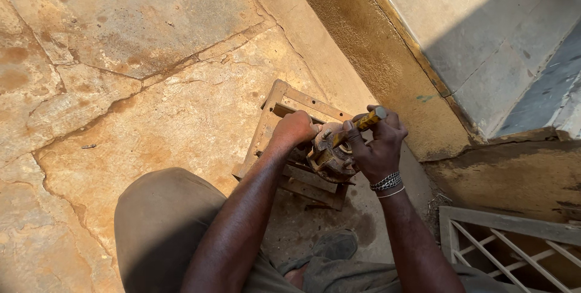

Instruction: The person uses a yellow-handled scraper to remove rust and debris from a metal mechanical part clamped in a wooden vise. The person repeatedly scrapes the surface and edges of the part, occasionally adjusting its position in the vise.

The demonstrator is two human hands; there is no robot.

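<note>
Cracked stone floor [151,111]; metal frame [284,141] lying on it

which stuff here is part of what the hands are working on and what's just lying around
In use:
- left hand, steadying the rusty metal part
- right hand, gripping the yellow-handled tool
- metal frame under the part

Lying about:
- white grille
- grey shoe

The round part [330,157] looks like dull, grimy, rusty metal. The tool handle [365,120] is glossy yellow, probably plastic. The frame [284,102] is worn, dusty, matt metal. The floor [151,87] is rough, cracked, stained stone. The wrist bracelets [387,182] gleam like metal.
</note>
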